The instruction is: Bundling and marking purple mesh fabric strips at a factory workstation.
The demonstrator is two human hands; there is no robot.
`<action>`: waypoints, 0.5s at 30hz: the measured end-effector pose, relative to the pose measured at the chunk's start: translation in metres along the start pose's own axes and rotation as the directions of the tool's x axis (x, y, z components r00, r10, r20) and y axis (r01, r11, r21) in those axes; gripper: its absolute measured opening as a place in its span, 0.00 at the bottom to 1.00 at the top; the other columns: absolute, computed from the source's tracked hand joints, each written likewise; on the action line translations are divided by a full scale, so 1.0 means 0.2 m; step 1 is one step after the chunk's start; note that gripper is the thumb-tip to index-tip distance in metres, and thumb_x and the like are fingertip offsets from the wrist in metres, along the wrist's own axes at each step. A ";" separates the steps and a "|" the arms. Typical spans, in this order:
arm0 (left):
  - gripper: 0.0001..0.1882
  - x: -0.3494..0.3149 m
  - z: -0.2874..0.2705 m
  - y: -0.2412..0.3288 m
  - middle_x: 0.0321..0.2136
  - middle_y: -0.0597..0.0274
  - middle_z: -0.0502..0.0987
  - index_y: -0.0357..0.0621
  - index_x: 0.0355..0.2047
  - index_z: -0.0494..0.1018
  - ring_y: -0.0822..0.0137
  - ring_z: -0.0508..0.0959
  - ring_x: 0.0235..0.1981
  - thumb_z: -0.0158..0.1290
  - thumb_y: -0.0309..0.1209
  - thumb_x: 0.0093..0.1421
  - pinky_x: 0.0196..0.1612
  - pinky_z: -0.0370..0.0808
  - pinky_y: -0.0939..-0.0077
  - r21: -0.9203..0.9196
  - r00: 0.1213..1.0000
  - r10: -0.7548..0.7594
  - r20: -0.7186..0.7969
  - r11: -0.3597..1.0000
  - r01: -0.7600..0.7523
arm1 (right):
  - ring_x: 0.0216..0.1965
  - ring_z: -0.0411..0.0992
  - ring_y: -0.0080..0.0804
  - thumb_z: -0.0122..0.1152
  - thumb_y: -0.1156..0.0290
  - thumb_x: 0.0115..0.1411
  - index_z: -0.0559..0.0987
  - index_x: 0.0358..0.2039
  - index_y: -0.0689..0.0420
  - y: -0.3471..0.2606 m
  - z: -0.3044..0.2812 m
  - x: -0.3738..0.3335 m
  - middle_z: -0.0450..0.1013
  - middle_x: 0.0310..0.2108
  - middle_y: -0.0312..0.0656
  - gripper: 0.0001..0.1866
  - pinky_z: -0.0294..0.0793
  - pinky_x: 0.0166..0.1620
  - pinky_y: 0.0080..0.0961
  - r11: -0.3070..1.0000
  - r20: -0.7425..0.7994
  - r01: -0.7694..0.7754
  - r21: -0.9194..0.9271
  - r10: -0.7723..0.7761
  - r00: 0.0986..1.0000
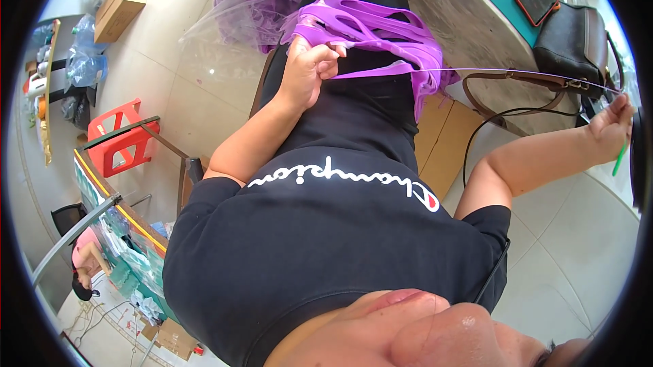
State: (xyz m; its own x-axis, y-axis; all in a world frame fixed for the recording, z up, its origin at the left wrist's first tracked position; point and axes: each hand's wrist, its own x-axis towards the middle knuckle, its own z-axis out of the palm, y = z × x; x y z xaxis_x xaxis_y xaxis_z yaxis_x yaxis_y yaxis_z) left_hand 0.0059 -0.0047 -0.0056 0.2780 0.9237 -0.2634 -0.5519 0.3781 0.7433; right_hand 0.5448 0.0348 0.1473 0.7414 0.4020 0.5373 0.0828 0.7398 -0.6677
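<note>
Black short-sleeved top (326, 251), plain fabric, round collar (286, 321). White script lettering (326, 174) across chest, upside down in this view, red-filled emblem (431, 202) at one end. Left sleeve (216, 197) and right sleeve (486, 224) both black, stop above elbows. Forearms and fingers (330, 68) bare. Black trousers (360, 112). Thin black cable (495, 273) runs along right side of top near shoulder.

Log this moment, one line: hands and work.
Left hand: holding purple fabric; right hand: out wide, holding green item; thread: taut, fabric to right hand; fabric: across lap
</note>
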 end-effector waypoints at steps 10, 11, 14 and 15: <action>0.40 0.00 0.21 -0.04 0.38 0.59 0.78 0.41 0.59 0.51 0.84 0.62 0.22 0.63 0.24 0.51 0.28 0.61 0.91 0.317 0.966 0.092 0.241 0.933 -0.168 | 0.32 0.75 0.24 0.54 0.82 0.62 0.62 0.24 0.57 0.27 1.13 -1.34 0.67 0.30 0.40 0.13 0.78 0.35 0.19 0.468 0.810 -0.669 0.577 -0.223 0.542; 0.41 -0.01 0.22 -0.03 0.37 0.61 0.78 0.40 0.59 0.51 0.84 0.61 0.22 0.63 0.24 0.51 0.28 0.62 0.90 0.488 0.974 0.104 0.202 0.851 -0.193 | 0.29 0.72 0.22 0.55 0.82 0.61 0.62 0.23 0.57 0.10 1.17 -1.34 0.67 0.28 0.40 0.14 0.75 0.33 0.17 0.710 0.925 -0.664 0.236 0.044 0.377; 0.37 0.02 0.20 -0.05 0.28 0.74 0.69 0.37 0.55 0.60 0.84 0.62 0.21 0.68 0.32 0.49 0.26 0.61 0.90 0.690 0.986 0.054 0.159 0.708 -0.150 | 0.25 0.67 0.19 0.59 0.82 0.59 0.60 0.20 0.56 0.08 1.22 -1.38 0.66 0.26 0.38 0.18 0.70 0.30 0.13 0.705 0.872 -0.531 0.470 -0.277 0.403; 0.33 0.03 0.20 -0.07 0.28 0.72 0.70 0.38 0.53 0.62 0.84 0.63 0.21 0.66 0.33 0.51 0.25 0.63 0.89 0.549 0.974 0.169 0.150 0.805 -0.224 | 0.26 0.68 0.19 0.59 0.80 0.60 0.63 0.21 0.57 -0.05 1.21 -1.33 0.67 0.25 0.38 0.15 0.71 0.31 0.14 0.870 0.953 -0.469 0.153 -0.004 0.304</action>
State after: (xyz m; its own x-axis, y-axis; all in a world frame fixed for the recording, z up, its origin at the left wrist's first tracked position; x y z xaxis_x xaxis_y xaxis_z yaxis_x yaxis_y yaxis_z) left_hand 0.0459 -0.0072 0.0072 0.2953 0.9546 -0.0387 -0.0745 0.0634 0.9952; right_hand 0.1857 0.0505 0.1348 -0.4096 0.6335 0.6565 -0.3774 0.5374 -0.7541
